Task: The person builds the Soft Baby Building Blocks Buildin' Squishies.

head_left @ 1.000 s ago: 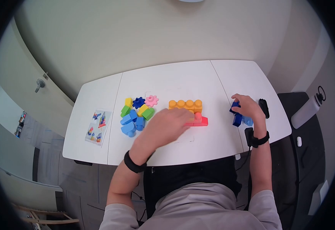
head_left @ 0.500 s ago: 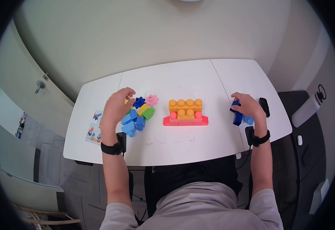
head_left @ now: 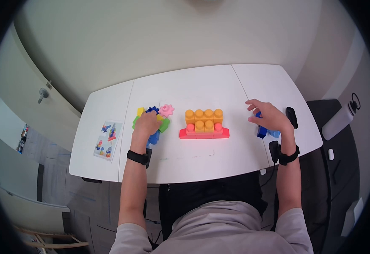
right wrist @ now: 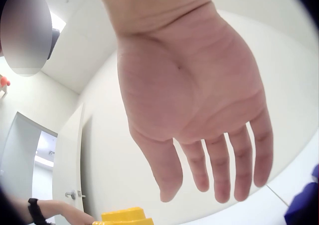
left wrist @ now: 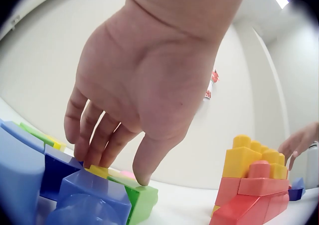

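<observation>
The left hand (head_left: 147,126) is now over the pile of loose blocks, not at its left side. That puts the yellow block (left wrist: 98,171) and the green block (left wrist: 141,202) close to its fingers. The built blocks (head_left: 204,127) stay the same, so no new piece is on them. They sit in the middle of the tabletop (head_left: 193,165), with the red base (head_left: 205,135) on the near side and the orange bumps in a row on the far side.

The left hand points down with its palm facing back to the wrist. Its grip is loosely open, the thumb apart from the fingers. The thumb tip is right by the green block. I can't tell if the fingers touch the yellow block, and I see nothing held.

The right hand (head_left: 269,116) is by the dark blue blocks (head_left: 261,132) on the right. Its grip is open too, with the fingers hanging down a bit apart and nothing in them. The pink gear (head_left: 166,110) lies at the far side of the pile.
</observation>
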Available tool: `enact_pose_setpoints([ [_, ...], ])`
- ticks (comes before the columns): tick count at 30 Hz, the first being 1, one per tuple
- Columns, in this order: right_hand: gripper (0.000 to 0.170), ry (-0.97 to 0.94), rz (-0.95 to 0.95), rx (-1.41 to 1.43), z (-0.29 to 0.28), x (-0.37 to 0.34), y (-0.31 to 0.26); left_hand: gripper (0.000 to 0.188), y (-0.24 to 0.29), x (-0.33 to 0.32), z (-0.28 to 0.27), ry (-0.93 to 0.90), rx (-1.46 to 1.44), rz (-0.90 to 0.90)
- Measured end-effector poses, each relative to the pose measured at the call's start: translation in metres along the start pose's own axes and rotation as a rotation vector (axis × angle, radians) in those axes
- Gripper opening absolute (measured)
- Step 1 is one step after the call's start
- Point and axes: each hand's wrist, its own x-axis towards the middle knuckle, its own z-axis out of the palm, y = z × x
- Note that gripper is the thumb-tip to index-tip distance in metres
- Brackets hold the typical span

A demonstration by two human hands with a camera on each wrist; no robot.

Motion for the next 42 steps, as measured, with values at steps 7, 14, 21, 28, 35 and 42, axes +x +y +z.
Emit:
enact_pose_setpoints([
  [7, 0.053, 0.047, -0.031, 0.015, -0.002, 0.000, -0.005, 0.047, 0.001, 0.002, 0.002, 0.036, -0.035, 0.032],
  [14, 0.047, 0.081, -0.083, -0.008, 0.008, 0.001, -0.015, 0.048, -0.001, 0.000, -0.006, 0.052, -0.155, 0.109],
  [21, 0.043, 0.209, -0.291, 0.111, 0.018, 0.002, -0.040, 0.048, 0.044, -0.042, -0.077, 0.203, -0.449, 0.177],
  [28, 0.049, 0.263, -0.420, 0.480, 0.066, 0.008, -0.086, 0.055, 0.098, -0.076, -0.081, 0.144, -0.932, 0.524],
  [35, 0.039, 0.335, -0.405, 0.822, 0.076, 0.020, -0.088, 0.045, 0.122, -0.075, -0.060, 0.155, -1.026, 0.554],
  [42, 0.035, 0.579, -0.523, 0.614, 0.064, 0.026, -0.078, 0.048, 0.113, -0.070, -0.066, 0.419, -0.680, 0.593],
])
